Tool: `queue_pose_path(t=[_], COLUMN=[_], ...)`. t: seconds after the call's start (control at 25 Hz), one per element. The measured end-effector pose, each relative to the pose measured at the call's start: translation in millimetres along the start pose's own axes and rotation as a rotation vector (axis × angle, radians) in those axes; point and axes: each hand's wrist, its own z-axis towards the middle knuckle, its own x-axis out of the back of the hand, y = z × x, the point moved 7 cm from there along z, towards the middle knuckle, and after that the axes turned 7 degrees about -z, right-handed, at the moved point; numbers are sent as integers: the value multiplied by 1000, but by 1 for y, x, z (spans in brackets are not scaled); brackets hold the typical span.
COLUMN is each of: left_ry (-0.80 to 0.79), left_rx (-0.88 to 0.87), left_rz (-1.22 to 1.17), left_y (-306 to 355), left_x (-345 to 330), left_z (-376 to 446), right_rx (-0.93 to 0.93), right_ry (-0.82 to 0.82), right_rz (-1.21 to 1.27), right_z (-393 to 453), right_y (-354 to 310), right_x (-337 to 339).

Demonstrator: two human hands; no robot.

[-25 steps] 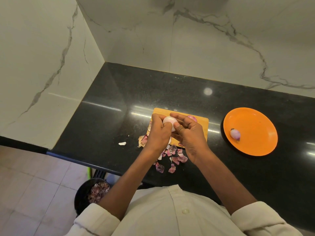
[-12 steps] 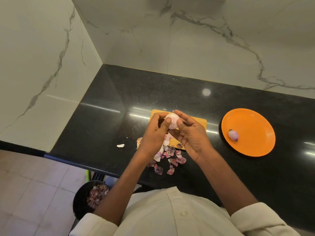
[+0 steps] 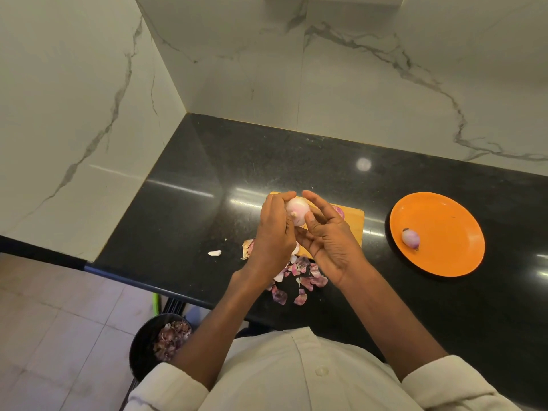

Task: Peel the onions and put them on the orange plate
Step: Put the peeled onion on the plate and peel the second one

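A pale, mostly peeled onion [image 3: 298,209] is held above the wooden cutting board [image 3: 353,221]. My left hand [image 3: 274,232] grips it from the left with curled fingers. My right hand [image 3: 329,235] touches it from the right, thumb and fingers curved around it. Another purple onion [image 3: 338,211] lies on the board, mostly hidden behind my right hand. The orange plate [image 3: 444,221] sits to the right on the counter with one small peeled onion [image 3: 410,238] on it.
Purple onion skins [image 3: 299,277] lie scattered on the black counter [image 3: 207,203] in front of the board, and a white scrap [image 3: 215,253] lies to the left. A black bin [image 3: 148,345] holding peels stands on the floor below the counter edge. Marble walls close the back and left.
Both hands have lifted the onion slightly and turned it; its root end now faces me. My right hand's fingers have loosened around it.
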Motion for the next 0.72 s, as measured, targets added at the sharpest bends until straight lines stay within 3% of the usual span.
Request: queue_pose_path(t=[0.16, 0.32, 0.44, 0.72], left_ry=[43, 82, 116, 26], left_rx=[-46, 223, 287, 209], left_rz=[78, -336, -445, -362], left_y=[2, -14, -15, -7], left_x=[5, 10, 13, 11], left_z=[1, -3, -4, -6], right_rx=[-72, -59, -42, 56], right_ry=[39, 45, 48, 53], right_rz=[63, 72, 44, -131], right_z=[3, 2, 0, -3], right_y=[4, -1, -4, -6], right_x=[4, 7, 8, 7])
